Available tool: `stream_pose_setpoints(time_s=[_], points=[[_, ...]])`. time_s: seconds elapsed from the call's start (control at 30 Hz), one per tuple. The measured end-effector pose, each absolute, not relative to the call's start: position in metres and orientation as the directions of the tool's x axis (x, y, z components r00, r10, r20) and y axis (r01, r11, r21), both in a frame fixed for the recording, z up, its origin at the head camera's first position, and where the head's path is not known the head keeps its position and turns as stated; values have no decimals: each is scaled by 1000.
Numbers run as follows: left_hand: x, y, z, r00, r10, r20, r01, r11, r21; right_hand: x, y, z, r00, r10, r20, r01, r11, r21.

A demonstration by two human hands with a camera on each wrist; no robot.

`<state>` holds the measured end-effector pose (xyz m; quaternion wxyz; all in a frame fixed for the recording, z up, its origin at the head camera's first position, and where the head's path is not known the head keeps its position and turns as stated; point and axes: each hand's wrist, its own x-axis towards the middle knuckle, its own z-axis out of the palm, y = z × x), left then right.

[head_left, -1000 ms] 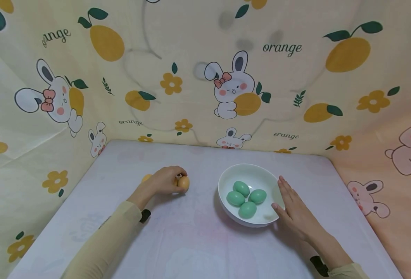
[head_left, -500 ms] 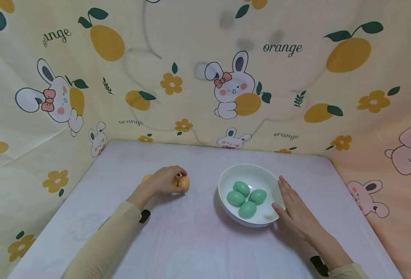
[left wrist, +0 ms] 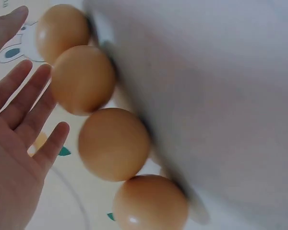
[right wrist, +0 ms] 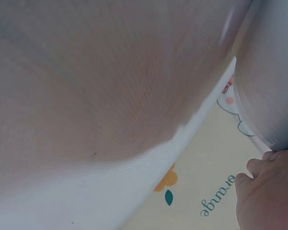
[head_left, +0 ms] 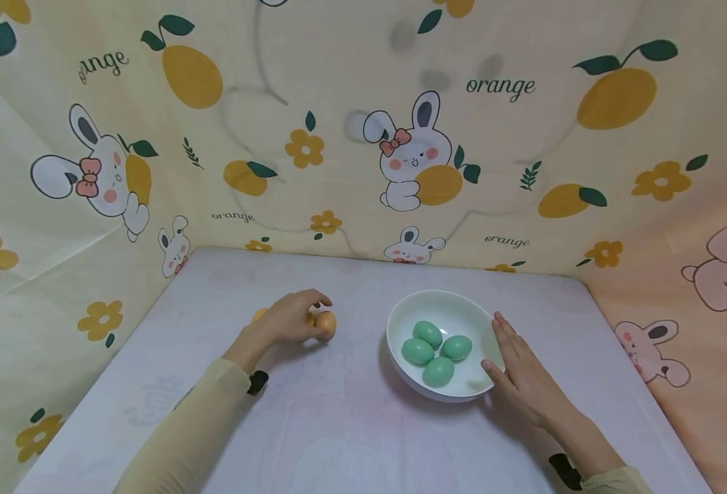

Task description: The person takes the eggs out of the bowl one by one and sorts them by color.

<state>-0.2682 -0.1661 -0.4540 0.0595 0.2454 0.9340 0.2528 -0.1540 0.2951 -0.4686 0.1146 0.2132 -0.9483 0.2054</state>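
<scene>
In the head view, my left hand (head_left: 286, 319) is over a row of brown eggs; one egg (head_left: 325, 324) shows past its fingertips and another (head_left: 260, 313) peeks out behind the wrist. The left wrist view shows several brown eggs (left wrist: 114, 144) lined up on the table, with the hand's fingers loosely spread beside them. Whether a fingertip touches an egg, I cannot tell. Flat fingers of my right hand (head_left: 527, 377) rest along the right side of a white bowl (head_left: 453, 310). Inside the bowl lie several green eggs (head_left: 439, 371).
A pale cloth covers the table (head_left: 339, 425). Behind and at both sides rises a curtain (head_left: 351, 171) printed with rabbits and oranges. Table surface separates the brown eggs from the bowl.
The left hand's fingertips have lifted and loosened slightly from the nearest brown egg. The right hand, the bowl and the green eggs stay as they were.
</scene>
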Motion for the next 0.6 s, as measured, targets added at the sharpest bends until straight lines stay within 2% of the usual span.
stream_pose_setpoints(time_s=[0.37, 0.6], points=[[-263, -154, -433, -838, 515, 183, 520, 650, 553, -155, 296, -469, -880, -360, 309, -455, 825, -335], [-257, -133, -420, -775, 563, 287, 612, 554, 565, -155, 295, -470, -876, -361, 320, -462, 819, -340]])
